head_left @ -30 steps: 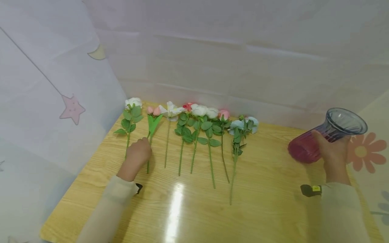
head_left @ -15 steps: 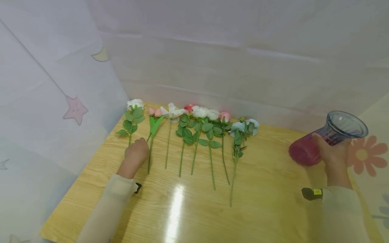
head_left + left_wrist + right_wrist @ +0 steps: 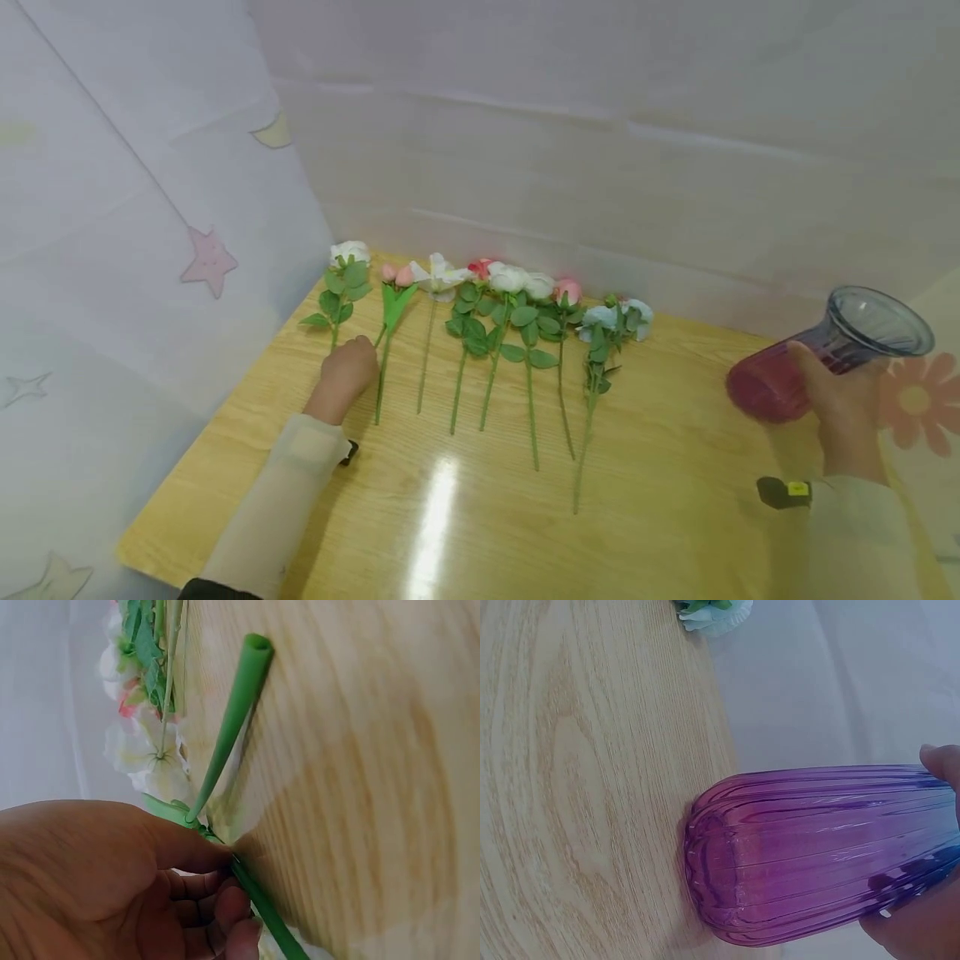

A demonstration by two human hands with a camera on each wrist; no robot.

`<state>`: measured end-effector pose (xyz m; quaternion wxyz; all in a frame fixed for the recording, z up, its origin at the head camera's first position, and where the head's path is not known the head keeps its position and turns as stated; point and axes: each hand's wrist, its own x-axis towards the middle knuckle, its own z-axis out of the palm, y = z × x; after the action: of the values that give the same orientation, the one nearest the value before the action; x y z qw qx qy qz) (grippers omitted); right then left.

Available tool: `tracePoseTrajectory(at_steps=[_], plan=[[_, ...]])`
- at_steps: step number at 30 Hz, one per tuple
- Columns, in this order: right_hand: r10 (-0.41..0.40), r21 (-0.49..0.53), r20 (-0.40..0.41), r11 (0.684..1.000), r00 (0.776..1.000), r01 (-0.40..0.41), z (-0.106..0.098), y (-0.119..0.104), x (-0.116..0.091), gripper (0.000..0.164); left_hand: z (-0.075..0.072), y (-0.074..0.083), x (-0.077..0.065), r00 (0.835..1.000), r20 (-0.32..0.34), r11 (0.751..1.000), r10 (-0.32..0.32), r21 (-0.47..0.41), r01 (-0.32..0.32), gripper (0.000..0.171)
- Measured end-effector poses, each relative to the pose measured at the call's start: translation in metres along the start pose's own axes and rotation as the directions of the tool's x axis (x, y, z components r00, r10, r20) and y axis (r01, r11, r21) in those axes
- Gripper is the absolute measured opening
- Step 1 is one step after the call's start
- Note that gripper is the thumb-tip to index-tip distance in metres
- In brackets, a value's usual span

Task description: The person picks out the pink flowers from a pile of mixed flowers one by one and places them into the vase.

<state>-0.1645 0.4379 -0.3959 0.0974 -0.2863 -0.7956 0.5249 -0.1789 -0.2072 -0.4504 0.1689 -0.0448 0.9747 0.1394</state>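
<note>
Fingers and thumb of my left hand (image 3: 349,377) pinch a green tulip stem (image 3: 264,904) low over the table. A second stem (image 3: 236,720), with a hollow cut end, slants away from the pinch in the left wrist view. The pink tulips (image 3: 397,275) and their long green leaves lie just beyond the hand. On the right, my right hand (image 3: 847,408) grips a ribbed glass vase (image 3: 817,840) around its upper part. Purple-pink at the base and blue towards its flared rim, the vase leans to the right, its base close to the tabletop.
Left of the tulips lies a white rose (image 3: 349,253). To their right is a row of a white lily (image 3: 439,277), white and pink roses, and pale blue flowers (image 3: 600,319). The wooden table (image 3: 480,533) meets pale cloth walls behind and at the left.
The whole head view has shifted slightly, so the scene sits further right. My left hand stays by the tulip stems, and my right hand keeps hold of the tilted vase.
</note>
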Motion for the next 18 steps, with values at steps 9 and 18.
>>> tracePoseTrajectory(at_steps=[9,18], plan=[[0.000,-0.012,-0.008,1.000,1.000,0.000,-0.0039,0.0014,-0.0039,0.103,0.0022,0.0024,0.0056,0.999,-0.017,0.995,-0.048,-0.092,0.046,0.031],[0.035,-0.039,-0.036,0.999,0.999,-0.037,0.0023,-0.0036,-0.0008,0.101,-0.0071,0.0023,0.0004,0.990,-0.138,0.999,-0.005,-0.036,0.000,0.025]])
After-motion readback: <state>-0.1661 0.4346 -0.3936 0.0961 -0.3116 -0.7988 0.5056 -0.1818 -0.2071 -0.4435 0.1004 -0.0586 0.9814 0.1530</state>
